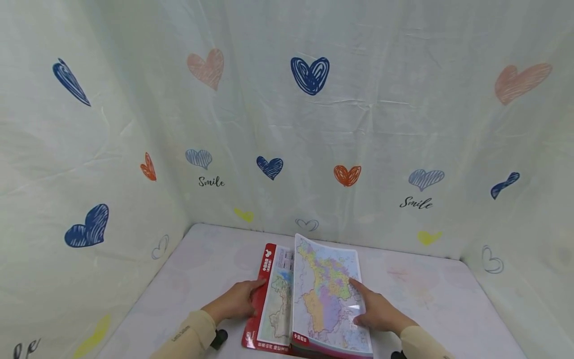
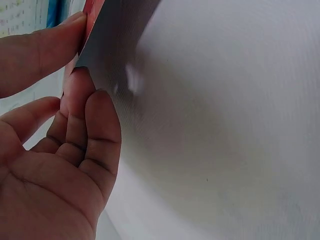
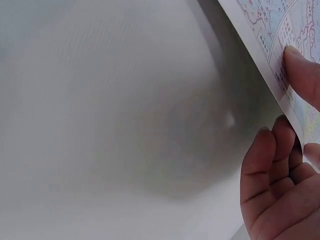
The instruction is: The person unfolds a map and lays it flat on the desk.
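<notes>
Two printed map sheets overlap at the middle of the table in the head view. The lower, red-bordered map (image 1: 261, 304) lies to the left, partly covered by a colourful map (image 1: 324, 299) with a white margin. My left hand (image 1: 237, 299) grips the red map's left edge; in the left wrist view its thumb (image 2: 45, 52) is on the upper face with fingertips underneath. With my right hand (image 1: 378, 306) I hold the right edge of the colourful map, thumb (image 3: 302, 75) on the printed side and fingers behind. The colourful map's left edge stands raised above the red one.
A pale table (image 1: 202, 264) extends around the maps. Behind and beside it hangs a white curtain (image 1: 381, 124) printed with hearts and lettering. Small black objects sit by both wrists, one being a round piece (image 1: 219, 339) at the left.
</notes>
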Available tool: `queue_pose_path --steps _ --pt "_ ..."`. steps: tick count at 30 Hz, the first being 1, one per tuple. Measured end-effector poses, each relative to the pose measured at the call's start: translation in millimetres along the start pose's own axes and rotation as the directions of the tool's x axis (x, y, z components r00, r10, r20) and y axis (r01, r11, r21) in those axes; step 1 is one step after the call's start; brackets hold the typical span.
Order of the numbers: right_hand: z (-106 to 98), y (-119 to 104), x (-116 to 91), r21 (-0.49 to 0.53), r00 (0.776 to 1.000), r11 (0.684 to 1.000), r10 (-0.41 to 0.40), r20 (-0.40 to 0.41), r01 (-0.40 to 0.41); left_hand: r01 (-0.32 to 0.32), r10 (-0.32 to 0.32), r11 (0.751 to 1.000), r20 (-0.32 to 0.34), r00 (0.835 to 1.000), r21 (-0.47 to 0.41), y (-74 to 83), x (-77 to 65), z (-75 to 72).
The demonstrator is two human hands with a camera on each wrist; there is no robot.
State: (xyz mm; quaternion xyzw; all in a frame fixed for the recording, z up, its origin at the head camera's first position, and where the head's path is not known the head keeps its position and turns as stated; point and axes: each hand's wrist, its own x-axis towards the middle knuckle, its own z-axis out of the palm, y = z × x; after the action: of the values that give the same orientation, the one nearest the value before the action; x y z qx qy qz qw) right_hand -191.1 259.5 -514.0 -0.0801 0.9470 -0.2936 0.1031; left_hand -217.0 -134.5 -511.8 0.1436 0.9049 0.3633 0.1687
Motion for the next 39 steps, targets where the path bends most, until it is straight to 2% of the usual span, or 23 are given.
queue_pose_path --steps 9,16,24,34,39 --pt "-13.3 9.2 -5.3 -0.008 0.999 1.0 0.014 -0.036 -0.015 -0.022 0.023 0.999 -0.007 1.0 0.041 -3.8 -4.6 -7.0" --pt "-22.9 14.8 -8.1 -0.026 0.999 1.0 -0.003 -0.054 0.002 0.012 -0.012 0.999 -0.001 1.0 0.038 -9.7 -6.1 -12.3" --pt "-32.8 22.9 -11.7 -0.046 0.999 0.999 -0.003 -0.049 0.001 0.019 -0.019 0.999 -0.001 1.0 0.034 -11.3 -10.4 -19.9" --pt "-43.0 31.7 -18.2 -0.035 0.997 0.998 -0.045 -0.064 0.043 0.068 -0.067 0.997 -0.006 0.998 0.037 -13.4 -16.1 -27.3" --pt "-47.7 35.2 -21.2 -0.025 0.998 1.0 -0.018 -0.056 0.017 0.083 -0.083 0.996 -0.008 0.997 0.044 -17.5 -17.9 -31.4"
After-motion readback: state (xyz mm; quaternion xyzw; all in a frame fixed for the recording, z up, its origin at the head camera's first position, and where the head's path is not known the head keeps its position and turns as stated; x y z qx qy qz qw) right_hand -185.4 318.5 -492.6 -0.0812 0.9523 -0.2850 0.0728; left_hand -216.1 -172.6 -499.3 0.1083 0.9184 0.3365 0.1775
